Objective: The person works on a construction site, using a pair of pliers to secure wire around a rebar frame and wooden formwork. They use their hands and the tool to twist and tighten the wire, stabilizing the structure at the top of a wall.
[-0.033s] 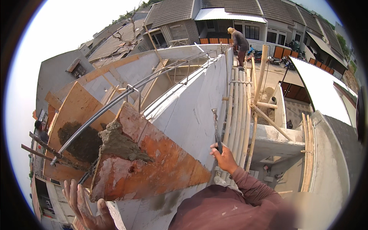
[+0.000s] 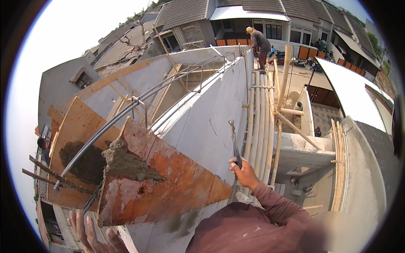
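Observation:
In my right hand is a hammer, its dark grip wrapped by my fingers and its small head pointing up and away. My left hand is at the lower left, fingers spread, partly cut off by the picture's edge. It is just below the near corner of an orange-brown plywood board smeared with grey mortar. I cannot tell whether that hand touches the board. Beyond the board stands a second plywood sheet with a dark damp patch. Steel reinforcing bars run between the boards.
A pale block wall stretches forward, with rebar along its top. Bamboo poles lie alongside on the right, above a drop to lower rooms. A co-worker stands at their far end. An upright bamboo pole and a diagonal brace stand right.
The view has shifted slightly. My left hand has lowered a little beside the board's near corner. My right hand still holds the hammer in nearly the same place.

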Motion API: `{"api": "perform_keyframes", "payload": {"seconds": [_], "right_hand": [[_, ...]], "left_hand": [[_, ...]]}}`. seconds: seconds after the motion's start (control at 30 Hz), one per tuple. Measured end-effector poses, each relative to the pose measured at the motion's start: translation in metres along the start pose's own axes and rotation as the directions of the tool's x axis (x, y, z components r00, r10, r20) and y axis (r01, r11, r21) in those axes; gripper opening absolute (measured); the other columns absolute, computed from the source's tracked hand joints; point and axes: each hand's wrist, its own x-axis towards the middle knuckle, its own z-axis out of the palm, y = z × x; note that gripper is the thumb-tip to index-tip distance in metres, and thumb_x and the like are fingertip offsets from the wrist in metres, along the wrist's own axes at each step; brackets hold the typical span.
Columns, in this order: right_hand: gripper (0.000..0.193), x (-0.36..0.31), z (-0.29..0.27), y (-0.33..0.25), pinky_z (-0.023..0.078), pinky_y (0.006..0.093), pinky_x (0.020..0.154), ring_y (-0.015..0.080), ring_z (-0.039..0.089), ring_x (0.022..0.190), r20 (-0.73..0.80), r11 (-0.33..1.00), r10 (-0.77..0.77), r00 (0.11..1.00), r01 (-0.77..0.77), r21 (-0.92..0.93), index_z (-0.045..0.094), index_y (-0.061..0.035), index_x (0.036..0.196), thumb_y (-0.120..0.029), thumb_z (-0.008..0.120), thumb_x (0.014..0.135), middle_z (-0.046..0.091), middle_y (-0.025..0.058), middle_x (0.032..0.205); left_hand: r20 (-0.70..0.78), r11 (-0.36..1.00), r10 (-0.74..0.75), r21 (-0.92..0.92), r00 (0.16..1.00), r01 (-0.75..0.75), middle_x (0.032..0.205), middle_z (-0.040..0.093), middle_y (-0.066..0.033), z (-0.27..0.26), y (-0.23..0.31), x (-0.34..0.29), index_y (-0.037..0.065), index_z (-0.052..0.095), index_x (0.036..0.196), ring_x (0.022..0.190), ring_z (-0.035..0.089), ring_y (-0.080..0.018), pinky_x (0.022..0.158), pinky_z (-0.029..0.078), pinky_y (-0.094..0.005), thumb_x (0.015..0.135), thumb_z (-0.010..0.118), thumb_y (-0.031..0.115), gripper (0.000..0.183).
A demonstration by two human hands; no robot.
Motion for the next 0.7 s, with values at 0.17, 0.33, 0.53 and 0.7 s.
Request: {"api": "perform_keyframes", "payload": {"seconds": [0.17,0.33,0.53,0.7], "right_hand": [[0.029,0.019,-0.033,0.071,0.051,0.0437,0.082,0.0388,0.065,0.087,-0.014,0.948,0.101,0.995,-0.101,-0.303,0.063,0.0033,0.106,-0.024,0.059,0.095,0.067,0.0226,0.090],[0.033,-0.025,-0.122,0.167,0.051,0.0482,0.088,0.0429,0.065,0.102,-0.069,0.591,0.509,0.858,-0.407,-0.696,0.066,-0.0012,0.108,-0.030,0.060,0.092,0.068,0.0261,0.103],[0.035,-0.187,-0.201,0.264,0.050,0.0447,0.099,0.0366,0.062,0.118,-0.268,-0.124,0.936,0.227,-0.500,-0.857,0.071,-0.0060,0.116,-0.025,0.059,0.088,0.066,0.0194,0.124],[0.035,-0.364,-0.305,0.333,0.051,0.0429,0.097,0.0336,0.062,0.120,-0.499,-0.352,0.856,0.136,-0.555,-0.754,0.073,-0.0095,0.117,-0.022,0.061,0.087,0.067,0.0157,0.124]], "left_hand": [[0.275,0.802,-0.025,-0.568,0.961,0.183,0.113,0.064,-0.0185,0.023,0.045,-0.019,-0.001,0.063,0.108,0.104,0.062,-0.0296,0.099,0.048,-0.0456,0.099,0.060,0.024,0.026],[0.771,0.084,0.079,-0.637,0.632,0.766,0.097,0.062,-0.0087,0.103,0.106,-0.057,0.004,0.054,0.093,0.081,0.062,-0.0164,0.101,0.046,-0.0432,0.095,0.064,0.016,0.015],[0.985,0.040,0.113,-0.133,0.128,0.990,0.088,0.061,-0.0036,0.170,0.141,-0.117,0.005,0.053,0.095,0.081,0.058,-0.0106,0.088,0.048,-0.0322,0.092,0.064,0.005,0.011],[0.936,-0.179,0.348,0.002,0.061,0.984,0.088,0.062,-0.0035,0.212,0.170,-0.186,0.003,0.056,0.097,0.082,0.058,-0.0096,0.078,0.047,-0.0260,0.094,0.063,0.009,0.010]]}}
